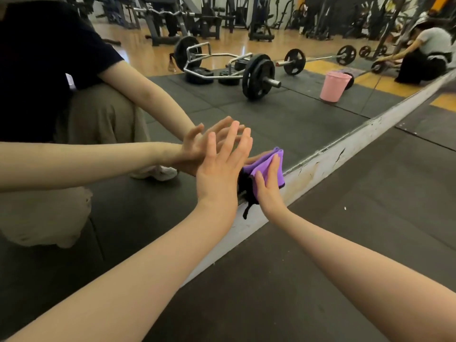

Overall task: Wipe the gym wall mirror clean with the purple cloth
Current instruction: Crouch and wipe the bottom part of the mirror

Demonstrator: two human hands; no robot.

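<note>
Purple cloth [267, 169] pressed to mirror [308, 114] under flat right hand [267, 187]; left hand [219, 171] spread flat on glass.

A bright purple cloth [267, 166] with a black edge and black strap lies against the glass. The white painted mirror frame [328, 159] is scuffed with dark marks. Reflected: a pale pink plastic bucket [333, 86], black rubber floor mats [283, 112], yellow floor stripes [385, 82] and black weight plates [257, 76].
</note>
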